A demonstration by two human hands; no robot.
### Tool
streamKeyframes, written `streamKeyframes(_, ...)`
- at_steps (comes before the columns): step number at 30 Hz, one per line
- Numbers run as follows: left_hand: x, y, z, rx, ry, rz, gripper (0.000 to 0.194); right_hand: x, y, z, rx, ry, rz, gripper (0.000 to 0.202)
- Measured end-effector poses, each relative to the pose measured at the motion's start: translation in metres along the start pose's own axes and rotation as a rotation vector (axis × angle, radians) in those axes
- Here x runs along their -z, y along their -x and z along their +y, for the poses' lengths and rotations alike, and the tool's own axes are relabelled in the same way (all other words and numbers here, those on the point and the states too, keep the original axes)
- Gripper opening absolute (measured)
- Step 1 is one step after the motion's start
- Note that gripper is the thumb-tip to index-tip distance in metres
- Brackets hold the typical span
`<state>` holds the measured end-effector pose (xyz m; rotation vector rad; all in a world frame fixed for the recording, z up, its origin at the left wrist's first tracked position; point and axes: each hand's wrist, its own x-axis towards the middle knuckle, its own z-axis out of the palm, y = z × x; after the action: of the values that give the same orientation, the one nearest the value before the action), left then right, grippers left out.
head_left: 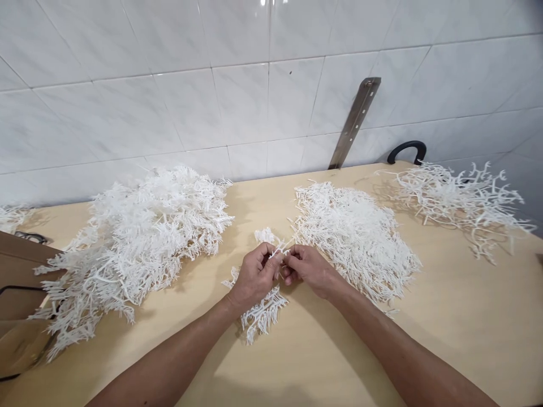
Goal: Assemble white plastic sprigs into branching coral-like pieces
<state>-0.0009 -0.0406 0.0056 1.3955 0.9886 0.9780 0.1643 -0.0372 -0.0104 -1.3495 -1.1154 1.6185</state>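
Note:
In the middle of the table, my left hand [254, 276] and my right hand [310, 268] meet, both closed in a pinch. Between their fingertips is a small white plastic branch sprig [280, 249]; its lower part is hidden by the fingers. A loose white feathery sprig [265, 311] lies on the table below my left hand, partly covered by it. Just beyond the hands lies another small white piece [263, 235]. A dense heap of short white sprigs [356, 237] spreads to the right, close to my right hand and forearm.
A larger pile of bushy white branches [156, 232] covers the left of the wooden table [445, 316]. Bare, curly white stems [458, 195] lie far right, near a black curved handle [407, 150]. A metal strip [355, 123] leans on the tiled wall. A brown carton [21, 271] stands far left.

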Motion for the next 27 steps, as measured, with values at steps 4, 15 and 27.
streamKeyframes(4,0.004,-0.007,-0.009,0.023,-0.064,0.087,0.029,0.021,0.003,-0.012,0.039,0.093,0.084,0.019)
streamKeyframes(15,0.004,-0.003,-0.011,-0.103,-0.404,0.104,0.018,0.074,0.036,-0.051,0.323,0.722,0.800,0.030)
streamKeyframes(27,0.010,-0.008,-0.013,-0.436,-0.675,0.012,0.014,0.026,0.015,-0.019,0.655,0.675,0.502,0.019)
